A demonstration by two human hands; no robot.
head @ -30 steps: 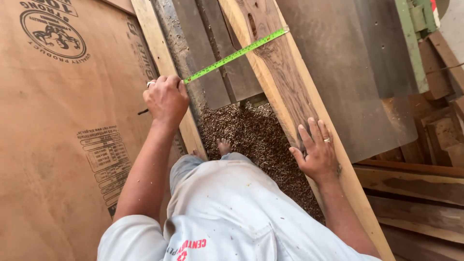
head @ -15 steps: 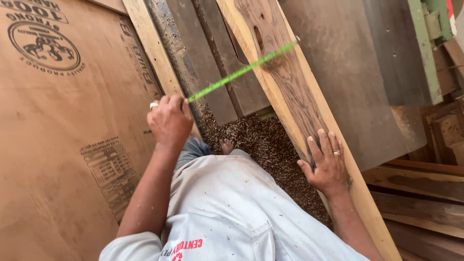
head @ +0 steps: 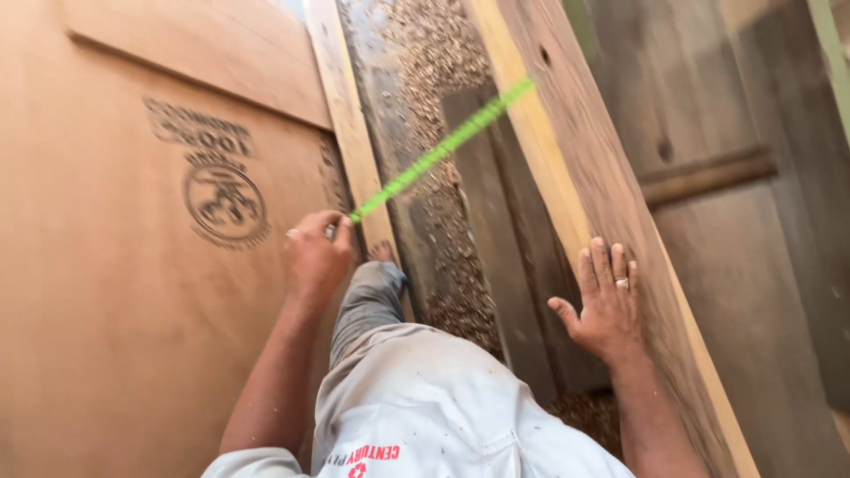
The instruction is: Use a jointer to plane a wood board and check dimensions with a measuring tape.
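The left hand (head: pixel 314 257), closed on the green tape measure (head: pixel 443 150), has slid farther along the plywood sheet (head: pixel 133 310); the right hand (head: pixel 606 305) stays spread flat on the plank (head: pixel 602 177).

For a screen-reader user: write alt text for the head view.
Seen from above, a person's left hand holds one end of a green tape measure stretched across a gap strewn with sawdust to a long wooden plank, on which the right hand rests flat, a ring on one finger. A stamped plywood sheet lies at left.
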